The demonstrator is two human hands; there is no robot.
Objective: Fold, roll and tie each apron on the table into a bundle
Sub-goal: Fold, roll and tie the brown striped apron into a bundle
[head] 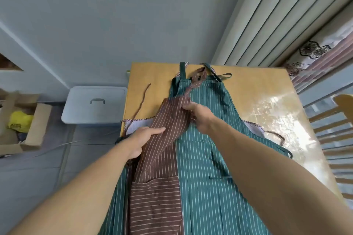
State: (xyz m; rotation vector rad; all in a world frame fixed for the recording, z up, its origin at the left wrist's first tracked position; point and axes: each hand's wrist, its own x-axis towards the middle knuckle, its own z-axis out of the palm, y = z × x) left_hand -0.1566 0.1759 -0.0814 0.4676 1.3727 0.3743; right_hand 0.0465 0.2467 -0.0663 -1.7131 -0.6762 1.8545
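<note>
Head view, down over table [248, 82]

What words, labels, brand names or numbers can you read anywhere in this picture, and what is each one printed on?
Dark print on the crumpled yellow plastic bag in the brown cardboard box: too blurred to read.
No other text shows: none on the brown striped apron, the green striped apron, the pale grey plastic storage bin or the yellow wooden table.

Wooden table [152, 74] bears a green apron [206, 129], spread flat.
</note>
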